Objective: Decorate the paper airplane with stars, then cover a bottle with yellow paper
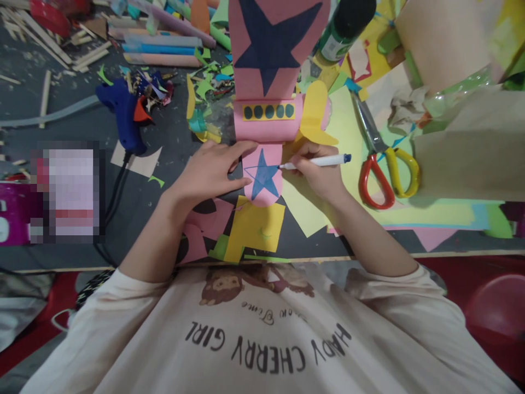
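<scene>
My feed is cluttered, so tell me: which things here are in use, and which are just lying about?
In use: pink paper craft, blue star, marker, left hand, right hand.
Lying about: scissors, glue gun, green bottle, yellow square, paper tubes.

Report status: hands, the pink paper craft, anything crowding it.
Left hand flat on pink paper craft, pinning it. Right hand grips white marker, tip at blue star. Red-and-yellow scissors lie right, apart; blue glue gun left.
</scene>
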The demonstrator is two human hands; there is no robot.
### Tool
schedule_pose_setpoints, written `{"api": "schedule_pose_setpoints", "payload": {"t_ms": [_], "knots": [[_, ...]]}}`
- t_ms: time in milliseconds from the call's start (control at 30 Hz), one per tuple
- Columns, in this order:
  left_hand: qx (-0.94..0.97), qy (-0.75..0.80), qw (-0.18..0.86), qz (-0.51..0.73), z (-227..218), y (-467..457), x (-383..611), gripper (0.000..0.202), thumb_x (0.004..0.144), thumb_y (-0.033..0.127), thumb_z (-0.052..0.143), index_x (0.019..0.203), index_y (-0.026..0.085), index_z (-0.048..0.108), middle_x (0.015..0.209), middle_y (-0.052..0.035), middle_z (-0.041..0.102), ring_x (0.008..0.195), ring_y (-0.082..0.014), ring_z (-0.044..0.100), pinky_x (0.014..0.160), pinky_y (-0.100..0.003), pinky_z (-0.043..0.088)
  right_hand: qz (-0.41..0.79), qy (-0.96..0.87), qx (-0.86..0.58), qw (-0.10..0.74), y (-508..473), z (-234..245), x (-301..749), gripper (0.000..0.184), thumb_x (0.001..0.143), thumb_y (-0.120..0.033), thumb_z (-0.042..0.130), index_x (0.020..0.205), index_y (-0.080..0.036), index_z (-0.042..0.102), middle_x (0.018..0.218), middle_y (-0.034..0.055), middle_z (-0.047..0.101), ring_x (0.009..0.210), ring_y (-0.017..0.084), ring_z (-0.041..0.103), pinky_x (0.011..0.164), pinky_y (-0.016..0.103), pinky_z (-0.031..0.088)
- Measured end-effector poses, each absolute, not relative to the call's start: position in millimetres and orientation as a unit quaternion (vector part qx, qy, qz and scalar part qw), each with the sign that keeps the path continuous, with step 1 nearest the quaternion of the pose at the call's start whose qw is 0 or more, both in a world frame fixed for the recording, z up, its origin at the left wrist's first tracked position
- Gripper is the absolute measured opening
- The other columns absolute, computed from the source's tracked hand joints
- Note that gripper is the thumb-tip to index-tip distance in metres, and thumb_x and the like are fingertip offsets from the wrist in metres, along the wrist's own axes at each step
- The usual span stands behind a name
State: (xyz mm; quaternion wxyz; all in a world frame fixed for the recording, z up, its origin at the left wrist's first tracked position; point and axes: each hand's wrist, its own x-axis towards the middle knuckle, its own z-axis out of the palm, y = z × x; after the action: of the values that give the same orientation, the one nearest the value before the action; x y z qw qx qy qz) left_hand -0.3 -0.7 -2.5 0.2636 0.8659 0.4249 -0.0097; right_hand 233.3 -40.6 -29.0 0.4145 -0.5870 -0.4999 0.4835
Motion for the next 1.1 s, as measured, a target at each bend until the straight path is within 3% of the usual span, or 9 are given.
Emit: {"api": "schedule_pose_setpoints", "payload": {"t_ms": [400, 633, 800, 1100], "knots": [[0.865, 0.428, 0.264, -0.014, -1.7, -0.3, 0.3, 0.061, 0.086, 0.043, 0.061, 0.142, 0.021, 0.054, 0.090, -0.0037, 0.065, 0.089, -0.0252, 0.064, 0.097, -0.039, 0.042, 0.439, -0.515, -0.604, 0.421, -40.6, -28.0, 232.4, 0.018, 0.067, -0.017, 0.056, 0.051, -0.022, 0.050, 0.053, -0.0040, 0.054, 0.054, 0.011, 0.049, 0.054, 0.026, 0.045], [0.866, 0.424, 0.266, -0.005, -3.6, -0.5, -1.0, 0.060, 0.086, 0.043, 0.061, 0.142, 0.022, 0.053, 0.088, -0.0025, 0.064, 0.089, -0.0251, 0.064, 0.099, -0.040, 0.042, 0.436, -0.525, -0.605, 0.410, -38.6, -29.8, 233.8, 0.016, 0.068, -0.016, 0.055, 0.055, -0.022, 0.049, 0.051, -0.0051, 0.047, 0.051, 0.010, 0.045, 0.053, 0.027, 0.041], [0.865, 0.426, 0.266, -0.006, -1.6, -0.4, -0.1, 0.060, 0.086, 0.043, 0.061, 0.142, 0.022, 0.054, 0.088, -0.0029, 0.065, 0.089, -0.0249, 0.064, 0.098, -0.039, 0.043, 0.459, -0.487, -0.597, 0.443, -38.4, -30.4, 236.2, 0.013, 0.067, -0.026, 0.058, 0.055, -0.024, 0.051, 0.049, -0.0043, 0.050, 0.045, 0.010, 0.043, 0.047, 0.027, 0.039], [0.863, 0.425, 0.272, -0.007, 0.2, -0.5, 0.4, 0.061, 0.086, 0.044, 0.060, 0.143, 0.021, 0.053, 0.091, -0.0043, 0.067, 0.092, -0.0260, 0.065, 0.100, -0.039, 0.042, 0.463, -0.461, -0.583, 0.483, -37.2, -31.8, 241.4, 0.034, 0.071, -0.057, 0.075, 0.070, -0.026, 0.060, 0.057, -0.0044, 0.054, 0.046, 0.011, 0.047, 0.046, 0.028, 0.041]]}}
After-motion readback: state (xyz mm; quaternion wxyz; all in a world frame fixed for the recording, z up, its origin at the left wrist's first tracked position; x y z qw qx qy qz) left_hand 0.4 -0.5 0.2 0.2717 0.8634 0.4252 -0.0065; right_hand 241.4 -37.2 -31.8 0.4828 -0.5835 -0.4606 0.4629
